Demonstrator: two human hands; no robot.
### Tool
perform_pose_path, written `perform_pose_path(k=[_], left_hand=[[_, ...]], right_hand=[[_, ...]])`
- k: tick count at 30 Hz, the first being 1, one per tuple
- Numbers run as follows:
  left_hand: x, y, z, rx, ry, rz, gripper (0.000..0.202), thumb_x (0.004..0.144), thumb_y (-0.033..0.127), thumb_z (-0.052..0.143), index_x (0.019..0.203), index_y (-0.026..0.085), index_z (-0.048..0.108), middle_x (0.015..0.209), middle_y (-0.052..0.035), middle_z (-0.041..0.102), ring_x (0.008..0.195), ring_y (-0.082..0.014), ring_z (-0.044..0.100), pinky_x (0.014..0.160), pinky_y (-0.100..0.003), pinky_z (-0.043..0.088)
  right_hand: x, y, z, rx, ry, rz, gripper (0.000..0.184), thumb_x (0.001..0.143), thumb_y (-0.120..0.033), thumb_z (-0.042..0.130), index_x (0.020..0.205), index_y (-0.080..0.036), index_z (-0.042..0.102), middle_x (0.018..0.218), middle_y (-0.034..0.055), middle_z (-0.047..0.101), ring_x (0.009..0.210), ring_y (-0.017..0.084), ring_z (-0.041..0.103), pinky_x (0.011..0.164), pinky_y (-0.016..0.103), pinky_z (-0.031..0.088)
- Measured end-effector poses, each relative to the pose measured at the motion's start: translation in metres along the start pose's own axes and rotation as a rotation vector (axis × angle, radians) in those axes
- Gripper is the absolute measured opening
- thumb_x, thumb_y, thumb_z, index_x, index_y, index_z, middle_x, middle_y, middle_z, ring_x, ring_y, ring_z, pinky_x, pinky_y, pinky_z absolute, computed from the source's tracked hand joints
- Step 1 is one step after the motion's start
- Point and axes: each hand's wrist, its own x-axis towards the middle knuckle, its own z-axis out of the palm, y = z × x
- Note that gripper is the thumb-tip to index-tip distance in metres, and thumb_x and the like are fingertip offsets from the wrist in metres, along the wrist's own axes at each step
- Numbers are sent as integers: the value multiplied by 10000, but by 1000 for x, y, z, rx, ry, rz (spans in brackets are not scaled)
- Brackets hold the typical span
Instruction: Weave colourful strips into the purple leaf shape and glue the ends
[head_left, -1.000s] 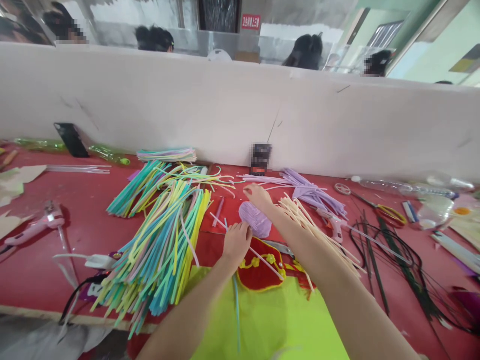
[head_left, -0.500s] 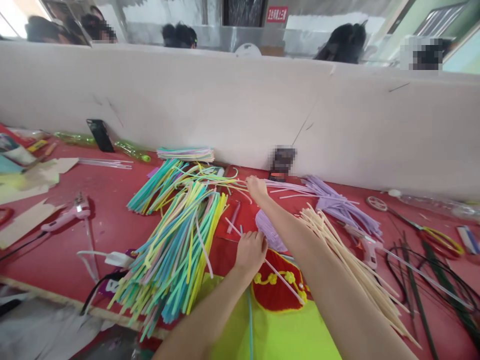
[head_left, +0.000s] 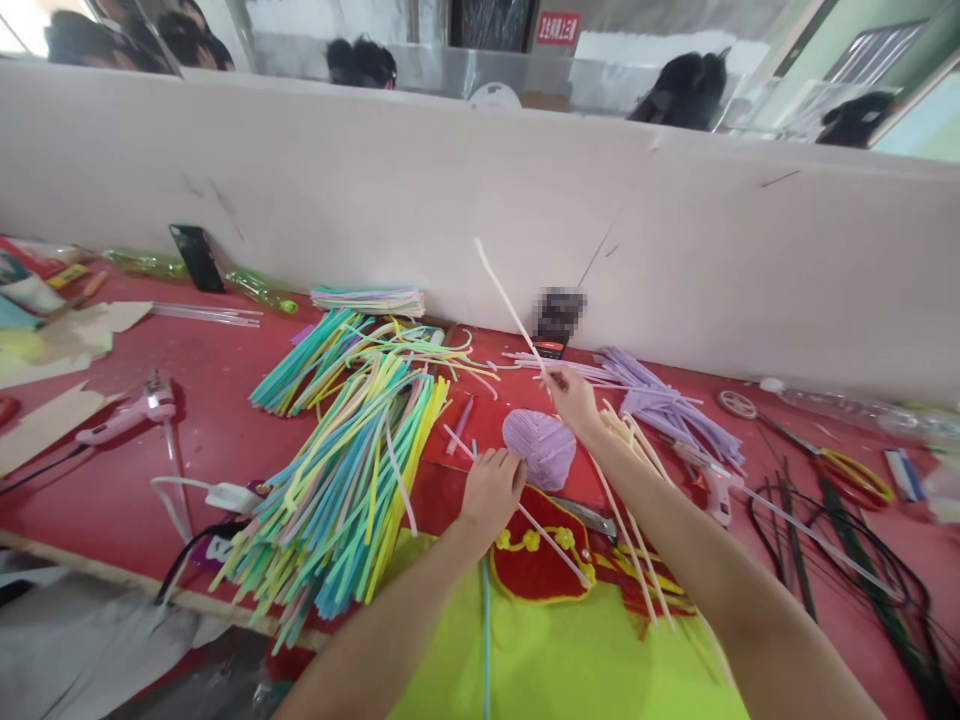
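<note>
One cream stem point(head_left: 510, 308) rises from the pinched fingers of the right hand point(head_left: 574, 398), slanting up to their left. The fingers of the left hand point(head_left: 491, 490) are curled over a pale pink stem point(head_left: 555, 546); just right of them is a lilac ribbed piece point(head_left: 544, 452).

On the counter point(head_left: 214, 400), a heap of pipe cleaners point(head_left: 352, 490) lies left of the frame's centre, between a glue gun point(head_left: 127, 415) at the left and a pad point(head_left: 547, 455) mid-frame, with scissors point(head_left: 855, 478) toward the right edge and a partition point(head_left: 412, 190) behind.
</note>
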Motion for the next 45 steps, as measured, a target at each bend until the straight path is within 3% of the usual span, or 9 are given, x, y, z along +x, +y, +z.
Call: perform_pose_path(k=[2, 7, 10, 13, 19, 24, 33, 39, 45], left_hand=[[-3, 2, -4, -168, 22, 2, 268, 884, 237, 378, 1013, 157, 599, 954, -98, 648, 929, -226, 565, 876, -412, 424], [-8, 11, -7, -813, 24, -79, 385, 872, 320, 421, 1211, 173, 526, 1209, -95, 588, 1118, -198, 533, 979, -356, 392], [-9, 18, -8, -1000, 9, -150, 355, 852, 342, 453, 1099, 146, 617, 1067, -77, 668, 1029, -200, 593, 934, -331, 429], [-9, 25, -10, -1006, 41, -218, 306, 819, 369, 510, 901, 137, 693, 892, -56, 711, 881, -199, 642, 847, -309, 471], [-10, 31, -12, -1078, 116, -221, 306, 806, 386, 539, 888, 133, 690, 826, -65, 715, 810, -198, 656, 790, -307, 496], [-14, 24, -4, -1059, 47, -171, 323, 800, 410, 543, 861, 139, 707, 866, -66, 713, 881, -211, 647, 811, -312, 495], [-8, 12, -4, -1052, 9, -174, 370, 814, 456, 493, 883, 147, 684, 827, -62, 709, 803, -206, 660, 773, -338, 517], [-1, -22, -23, -886, 279, -217, 365, 844, 427, 435, 837, 137, 657, 707, -52, 684, 655, -159, 636, 679, -293, 516], [-3, -62, -47, -756, 331, -212, 391, 855, 433, 406, 843, 127, 649, 680, -55, 668, 632, -150, 625, 629, -267, 509]], right_hand=[[-34, -7, -13, 30, -52, 12, 249, 817, -428, 462, 773, -198, 547, 623, 7, 593, 545, 139, 514, 573, 270, 401], [-118, -20, -34, 97, -366, 49, 246, 833, -427, 459, 807, -203, 559, 630, -8, 571, 573, 140, 520, 590, 264, 413], [-151, -25, -38, 106, -401, 109, 264, 832, -441, 471, 823, -202, 583, 699, 8, 611, 635, 150, 549, 639, 270, 427], [-167, -29, -42, 164, -339, 190, 296, 809, -463, 510, 874, -197, 622, 805, 34, 652, 718, 167, 586, 702, 278, 440], [-178, -22, -47, 366, -140, 395, 402, 692, -571, 604, 696, -169, 621, 578, 15, 581, 502, 135, 513, 531, 270, 432], [-183, -14, -45, 662, -93, 524, 370, 650, -531, 671, 709, -167, 633, 656, 17, 589, 557, 120, 526, 545, 255, 482], [-186, -11, -36, 684, 139, 516, 323, 651, -494, 685, 697, -180, 624, 650, 14, 602, 570, 136, 557, 523, 273, 523], [-183, 0, -40, 684, 265, 486, 294, 670, -466, 679, 750, -191, 616, 690, 5, 605, 585, 126, 559, 535, 272, 532], [-181, 10, -38, 738, 272, 492, 300, 666, -464, 680, 739, -181, 612, 667, -6, 586, 582, 123, 555, 547, 282, 535]])
